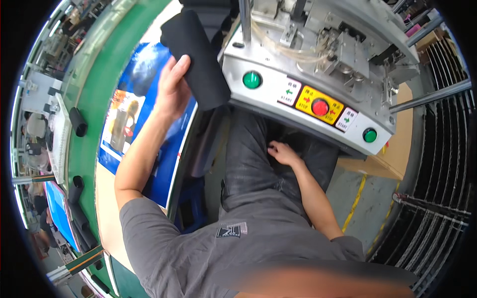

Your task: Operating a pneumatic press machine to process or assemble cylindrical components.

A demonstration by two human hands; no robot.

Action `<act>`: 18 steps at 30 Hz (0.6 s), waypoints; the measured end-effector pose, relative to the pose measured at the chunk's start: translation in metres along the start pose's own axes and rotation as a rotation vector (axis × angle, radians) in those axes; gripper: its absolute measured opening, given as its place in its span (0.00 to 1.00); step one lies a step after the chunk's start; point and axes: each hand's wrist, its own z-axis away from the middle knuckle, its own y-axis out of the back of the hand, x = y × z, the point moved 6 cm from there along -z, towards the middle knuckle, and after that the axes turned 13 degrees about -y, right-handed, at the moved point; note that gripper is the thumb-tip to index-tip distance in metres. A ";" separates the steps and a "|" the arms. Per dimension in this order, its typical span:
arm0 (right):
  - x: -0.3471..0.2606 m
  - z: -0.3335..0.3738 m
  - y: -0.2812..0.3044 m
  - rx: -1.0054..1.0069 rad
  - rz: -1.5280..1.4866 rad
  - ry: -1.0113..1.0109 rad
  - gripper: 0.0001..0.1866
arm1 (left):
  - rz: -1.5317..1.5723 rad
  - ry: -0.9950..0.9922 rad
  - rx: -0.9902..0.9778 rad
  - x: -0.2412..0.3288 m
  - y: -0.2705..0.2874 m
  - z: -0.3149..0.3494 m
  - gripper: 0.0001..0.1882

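My left hand [173, 87] is raised at the left of the machine, closed on a long black cylinder [196, 62] with a matte surface. Its thumb lies along the cylinder's near side, and the other fingers are mostly hidden. The cylinder is tilted, its lower end close to the machine's front left corner. My right hand [284, 153] rests on my lap between the thighs, fingers loosely bent and apart, with nothing seen in it. In front of me stands a metal machine [263, 102] with a green button [252, 79], a red button [320, 107] and another green button [369, 134].
A blue printed mat [171, 164] covers the bench at my left. Beyond it, a green surface [92, 154] carries black cylinders [78, 121] like the held one. A cardboard sheet [392, 154] and a black wire rack [442, 129] stand at the right.
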 end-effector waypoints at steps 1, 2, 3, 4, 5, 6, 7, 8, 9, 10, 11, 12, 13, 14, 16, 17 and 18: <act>0.001 0.003 -0.001 0.009 -0.014 -0.005 0.22 | -0.137 -0.120 -0.066 0.029 -0.005 -0.013 0.27; 0.004 0.002 -0.002 0.030 -0.012 0.013 0.22 | -0.141 -0.145 -0.078 0.053 -0.022 -0.027 0.27; 0.008 -0.001 -0.004 0.035 -0.013 0.017 0.22 | -0.431 -0.260 -0.125 0.084 -0.041 -0.045 0.28; 0.012 -0.002 -0.005 0.035 -0.004 0.025 0.22 | -0.722 -0.376 -0.151 0.107 -0.054 -0.056 0.28; 0.012 -0.002 -0.005 0.035 0.017 0.038 0.22 | -0.815 -0.457 -0.293 0.116 -0.048 -0.080 0.32; 0.010 -0.003 -0.005 0.035 0.042 0.050 0.23 | -0.911 -0.533 -0.432 0.122 -0.037 -0.110 0.37; 0.007 -0.002 -0.003 0.045 0.065 0.072 0.23 | -0.921 -0.559 -0.411 0.124 -0.030 -0.134 0.37; 0.005 -0.001 -0.003 0.036 0.053 0.077 0.23 | -1.152 -0.573 -0.516 0.120 -0.029 -0.154 0.38; 0.006 0.000 -0.002 0.033 0.031 0.070 0.24 | -1.376 -0.576 -0.631 0.109 -0.031 -0.175 0.41; 0.009 -0.001 -0.004 0.046 0.030 0.087 0.24 | -1.476 -0.472 -0.640 0.099 -0.027 -0.193 0.42; 0.010 -0.003 -0.005 0.057 0.028 0.104 0.24 | -1.573 -0.362 -0.645 0.090 -0.022 -0.206 0.43; 0.006 -0.001 -0.002 0.068 0.032 0.112 0.24 | -1.577 -0.376 -0.640 0.085 -0.017 -0.216 0.43; 0.004 0.001 0.000 0.055 0.035 0.106 0.24 | -1.653 -0.387 -0.686 0.080 -0.011 -0.222 0.43; 0.002 0.003 0.004 0.037 0.041 0.096 0.25 | -1.727 -0.391 -0.731 0.074 -0.003 -0.226 0.42; 0.002 0.007 0.009 0.056 0.028 0.093 0.25 | -1.811 -0.410 -0.760 0.064 -0.007 -0.235 0.44; 0.001 0.008 0.011 0.064 0.024 0.094 0.26 | -1.811 -0.410 -0.762 0.062 -0.007 -0.239 0.44; 0.000 0.009 0.013 0.069 0.021 0.098 0.26 | -1.814 -0.411 -0.767 0.060 -0.006 -0.242 0.45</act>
